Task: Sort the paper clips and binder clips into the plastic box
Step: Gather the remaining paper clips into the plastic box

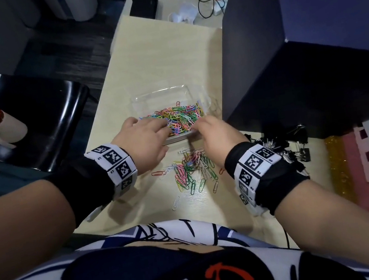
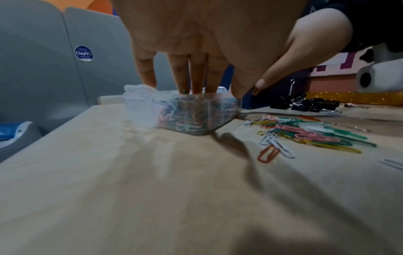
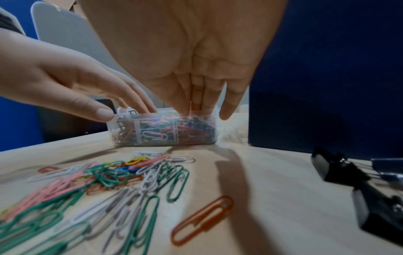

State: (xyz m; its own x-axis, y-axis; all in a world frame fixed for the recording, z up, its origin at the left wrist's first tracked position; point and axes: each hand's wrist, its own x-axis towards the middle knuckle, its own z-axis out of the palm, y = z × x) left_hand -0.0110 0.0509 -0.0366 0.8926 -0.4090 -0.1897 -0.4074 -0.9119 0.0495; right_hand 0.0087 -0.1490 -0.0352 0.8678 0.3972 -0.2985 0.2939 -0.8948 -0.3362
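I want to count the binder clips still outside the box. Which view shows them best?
Left wrist: the binder clips sit as one unblocked pile. In the head view the right wrist covers part of them; the right wrist view crops them.

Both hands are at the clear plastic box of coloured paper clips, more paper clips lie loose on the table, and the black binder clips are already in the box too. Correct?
Not quite. The head view shows the black binder clips piled on the table right of the plastic box. The rest holds.

Head view looks steeply down; both wrist views sit low, close, facing the shared plastic box
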